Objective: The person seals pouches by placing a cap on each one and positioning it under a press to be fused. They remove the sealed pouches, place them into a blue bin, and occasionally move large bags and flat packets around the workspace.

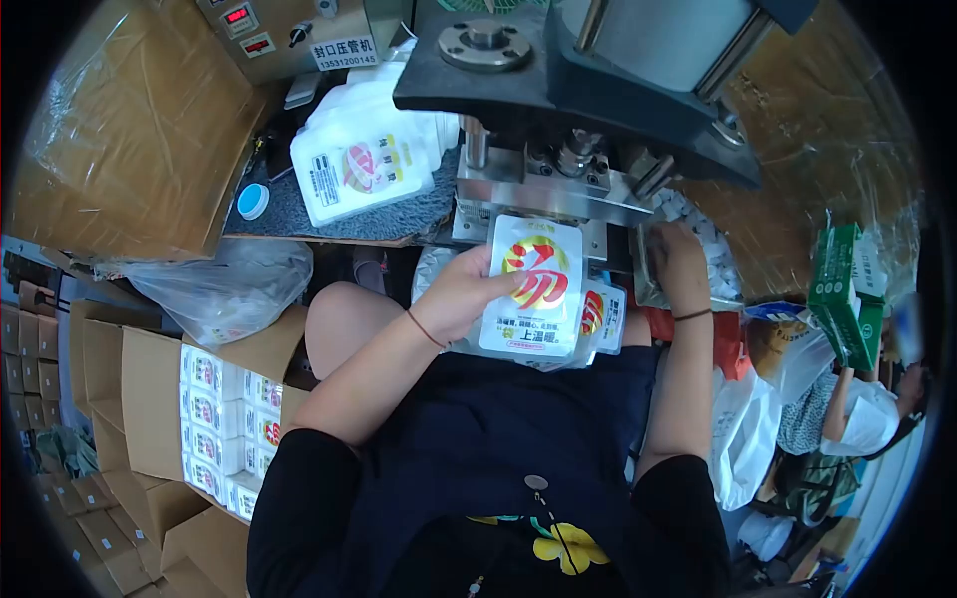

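Gripping the pouch (533,299) under the sealing press (558,184), my left hand (461,294) risks a nip if it drops; right hand's (678,261) fingers unreadable.

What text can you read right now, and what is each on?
"封口压管机" and "13531200145": white sticker on the grey metal machine.
"汤": white plastic pouch in the left hand.
Smaller pouch print, red digital display, green cartons: too blurred to read.

- Even, soft daylight; no hard shadows.
- Strong fisheye bending, with black vignette at the corners.
- Mild glare on plastic wrap (120,110).
- Edges slightly blurred.
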Demonstrator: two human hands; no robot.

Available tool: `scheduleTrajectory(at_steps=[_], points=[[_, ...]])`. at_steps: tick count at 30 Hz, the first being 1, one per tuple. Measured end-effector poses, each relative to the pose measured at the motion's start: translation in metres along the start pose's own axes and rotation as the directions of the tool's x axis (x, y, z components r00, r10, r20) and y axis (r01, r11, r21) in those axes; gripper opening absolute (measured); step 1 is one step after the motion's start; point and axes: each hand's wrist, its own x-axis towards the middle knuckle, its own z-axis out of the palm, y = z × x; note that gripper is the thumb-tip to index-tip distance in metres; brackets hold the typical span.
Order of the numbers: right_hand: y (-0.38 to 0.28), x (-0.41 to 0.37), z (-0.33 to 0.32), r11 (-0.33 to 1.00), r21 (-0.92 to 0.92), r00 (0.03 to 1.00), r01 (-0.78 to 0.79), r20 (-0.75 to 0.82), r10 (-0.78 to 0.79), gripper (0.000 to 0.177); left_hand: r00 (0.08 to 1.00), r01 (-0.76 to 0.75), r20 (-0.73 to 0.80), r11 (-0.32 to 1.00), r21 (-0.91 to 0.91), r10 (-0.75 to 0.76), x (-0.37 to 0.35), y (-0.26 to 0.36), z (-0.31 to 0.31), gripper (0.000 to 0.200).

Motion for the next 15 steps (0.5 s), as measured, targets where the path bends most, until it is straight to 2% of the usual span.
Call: scheduleTrajectory(at_steps=[1,2,3,4,5,6,8,9,10,13,14,15], points=[[0.006,-0.003,0.003,1.0,0.009,0.999,0.012,-0.034,-0.012,0.027,0.987,-0.147,-0.041,0.983,0.108,0.152,0.003,-0.003,-0.003,0.034],[0.011,-0.003,0.004,0.999,0.019,0.997,0.027,-0.066,-0.026,0.029,0.924,-0.228,-0.107,0.754,0.616,0.367,0.006,0.007,-0.027,0.037],[0.013,-0.004,0.004,0.999,0.014,0.996,0.029,-0.082,-0.027,0.031,0.779,-0.32,-0.081,0.505,0.802,0.622,0.008,0.029,-0.039,0.043],[0.014,-0.005,0.004,1.0,0.013,0.995,0.029,-0.098,-0.027,0.033,0.567,-0.245,-0.048,0.223,0.944,0.823,0.009,0.051,-0.05,0.049],[0.013,-0.007,0.003,1.0,0.013,0.993,0.027,-0.114,-0.025,0.035,0.534,-0.022,0.096,-0.099,0.995,0.84,0.01,0.066,-0.069,0.054],[0.013,-0.008,-0.001,0.998,0.054,0.996,-0.013,-0.089,0.018,0.032,0.63,0.079,0.113,-0.208,0.975,0.768,0.005,0.06,-0.092,0.052],[-0.006,-0.009,-0.017,0.978,0.158,0.98,-0.139,-0.117,0.159,0.025,0.743,0.078,0.164,-0.329,0.941,0.648,-0.004,0.052,-0.105,0.047],[-0.017,-0.012,-0.026,0.956,0.207,0.964,-0.21,-0.122,0.238,0.022,0.77,-0.015,0.223,-0.333,0.943,0.597,-0.019,0.047,-0.097,0.045],[-0.026,-0.014,-0.034,0.966,0.211,0.964,-0.152,-0.183,0.192,0.021,0.79,-0.112,0.286,-0.332,0.937,0.542,-0.03,0.043,-0.093,0.042],[-0.044,-0.022,-0.04,0.885,0.402,0.948,-0.233,-0.11,0.3,0.02,0.752,-0.232,0.199,-0.03,0.972,0.629,-0.046,0.035,-0.108,0.04],[-0.052,-0.02,-0.042,0.952,0.305,0.982,-0.035,-0.167,0.09,0.021,0.714,-0.166,0.081,0.056,0.984,0.695,-0.049,0.031,-0.109,0.027],[-0.063,-0.02,-0.041,0.948,0.319,0.992,-0.004,-0.121,0.045,0.021,0.846,-0.143,-0.19,0.554,0.82,0.498,-0.054,0.044,-0.093,0.016]])
